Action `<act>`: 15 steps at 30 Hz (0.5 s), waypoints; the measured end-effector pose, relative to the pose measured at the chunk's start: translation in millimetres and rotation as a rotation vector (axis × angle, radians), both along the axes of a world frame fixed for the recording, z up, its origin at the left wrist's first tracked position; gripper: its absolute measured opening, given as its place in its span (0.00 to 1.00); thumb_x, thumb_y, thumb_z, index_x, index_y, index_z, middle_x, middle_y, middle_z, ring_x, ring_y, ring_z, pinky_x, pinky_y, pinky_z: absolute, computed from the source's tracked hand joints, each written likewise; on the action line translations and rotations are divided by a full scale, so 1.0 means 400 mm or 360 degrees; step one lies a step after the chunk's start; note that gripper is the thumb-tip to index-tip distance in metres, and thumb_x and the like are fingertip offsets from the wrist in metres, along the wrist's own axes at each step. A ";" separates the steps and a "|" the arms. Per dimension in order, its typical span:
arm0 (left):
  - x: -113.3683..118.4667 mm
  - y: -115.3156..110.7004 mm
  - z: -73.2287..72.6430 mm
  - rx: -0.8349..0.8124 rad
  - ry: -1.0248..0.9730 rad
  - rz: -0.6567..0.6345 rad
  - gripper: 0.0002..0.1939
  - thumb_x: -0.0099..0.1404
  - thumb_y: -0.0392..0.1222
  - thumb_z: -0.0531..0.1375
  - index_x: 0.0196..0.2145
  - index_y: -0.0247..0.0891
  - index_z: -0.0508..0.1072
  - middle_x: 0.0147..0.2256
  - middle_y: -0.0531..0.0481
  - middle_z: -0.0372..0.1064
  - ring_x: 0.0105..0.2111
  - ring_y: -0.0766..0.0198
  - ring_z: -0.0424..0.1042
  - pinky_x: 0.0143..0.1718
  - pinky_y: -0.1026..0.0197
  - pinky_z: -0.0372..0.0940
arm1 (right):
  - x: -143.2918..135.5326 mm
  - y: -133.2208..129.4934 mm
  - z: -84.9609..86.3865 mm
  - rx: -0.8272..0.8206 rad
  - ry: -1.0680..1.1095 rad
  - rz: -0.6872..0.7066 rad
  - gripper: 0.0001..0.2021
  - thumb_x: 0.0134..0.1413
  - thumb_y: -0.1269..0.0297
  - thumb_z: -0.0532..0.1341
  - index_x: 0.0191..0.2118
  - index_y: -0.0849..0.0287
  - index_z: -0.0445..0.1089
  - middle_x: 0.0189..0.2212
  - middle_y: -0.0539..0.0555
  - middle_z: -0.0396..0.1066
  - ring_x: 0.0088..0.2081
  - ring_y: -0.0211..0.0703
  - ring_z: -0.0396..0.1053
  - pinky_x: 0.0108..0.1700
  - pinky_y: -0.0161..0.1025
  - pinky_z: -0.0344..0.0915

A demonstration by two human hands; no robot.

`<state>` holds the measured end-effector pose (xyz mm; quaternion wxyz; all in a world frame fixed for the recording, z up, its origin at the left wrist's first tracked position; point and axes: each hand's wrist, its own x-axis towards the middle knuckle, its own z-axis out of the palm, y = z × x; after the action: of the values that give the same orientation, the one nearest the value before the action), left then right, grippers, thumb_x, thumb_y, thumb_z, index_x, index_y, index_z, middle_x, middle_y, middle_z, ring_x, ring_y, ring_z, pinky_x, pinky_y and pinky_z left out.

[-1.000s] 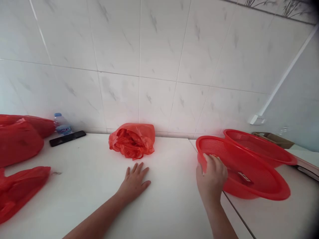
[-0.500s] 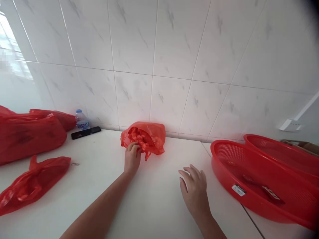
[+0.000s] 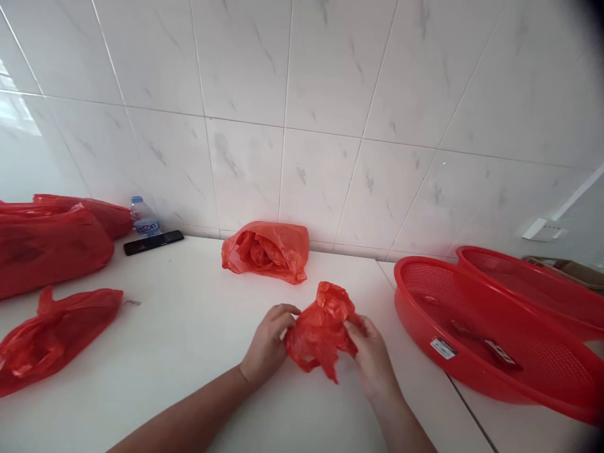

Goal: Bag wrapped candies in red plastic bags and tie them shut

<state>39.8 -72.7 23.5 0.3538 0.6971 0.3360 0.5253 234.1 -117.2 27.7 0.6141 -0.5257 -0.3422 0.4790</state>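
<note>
A crumpled red plastic bag (image 3: 321,327) is held between both hands above the white table. My left hand (image 3: 272,343) pinches its left side, and my right hand (image 3: 370,352) grips its right side. Behind it, near the tiled wall, an open red bag (image 3: 267,251) lies on its side with more crumpled red plastic inside. Neither hand touches that one.
Filled red bags (image 3: 51,245) and a knotted red bag (image 3: 61,333) lie at the left. A black phone (image 3: 153,243) and a water bottle (image 3: 144,217) stand by the wall. Red baskets (image 3: 425,314) occupy the right side of the white table (image 3: 189,327).
My left hand has drawn a crumpled bag out of the open red bag and moved right and nearer. My right hand has closed on its other side. The view has shifted slightly.
</note>
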 end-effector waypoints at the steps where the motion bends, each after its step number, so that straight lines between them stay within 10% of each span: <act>1: -0.012 0.015 -0.003 -0.0058 -0.0072 0.0061 0.05 0.55 0.38 0.59 0.23 0.39 0.67 0.38 0.47 0.70 0.38 0.59 0.68 0.39 0.57 0.65 | 0.030 0.006 -0.002 -0.0007 0.0033 -0.0108 0.13 0.46 0.55 0.65 0.37 0.56 0.68 0.33 0.51 0.73 0.34 0.43 0.71 0.32 0.35 0.67; 8: -0.061 0.067 -0.031 -0.0427 -0.0411 0.0166 0.06 0.58 0.43 0.54 0.29 0.39 0.61 0.30 0.51 0.70 0.32 0.61 0.73 0.36 0.55 0.69 | 0.141 0.016 -0.016 -0.0061 0.0555 -0.0302 0.08 0.42 0.64 0.68 0.30 0.57 0.70 0.27 0.46 0.71 0.22 0.32 0.64 0.15 0.28 0.57; 12: -0.054 0.060 -0.026 -0.0383 -0.0322 0.0243 0.20 0.53 0.37 0.58 0.45 0.41 0.64 0.47 0.42 0.68 0.45 0.53 0.70 0.44 0.45 0.66 | 0.145 0.013 -0.004 -0.0034 0.0602 -0.0301 0.06 0.44 0.66 0.66 0.30 0.56 0.69 0.27 0.47 0.71 0.21 0.32 0.64 0.15 0.28 0.60; 15: -0.042 0.038 -0.002 -0.0075 0.0010 0.0182 0.28 0.48 0.31 0.59 0.49 0.43 0.67 0.61 0.45 0.54 0.61 0.50 0.50 0.59 0.44 0.49 | 0.140 0.006 0.018 0.0085 0.0482 -0.0231 0.06 0.46 0.62 0.64 0.32 0.55 0.68 0.28 0.49 0.72 0.22 0.35 0.66 0.16 0.30 0.62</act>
<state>22.9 -57.6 22.8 0.3385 0.6698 0.3888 0.5344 289.9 -114.7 35.0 0.7054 -0.4542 -0.2195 0.4980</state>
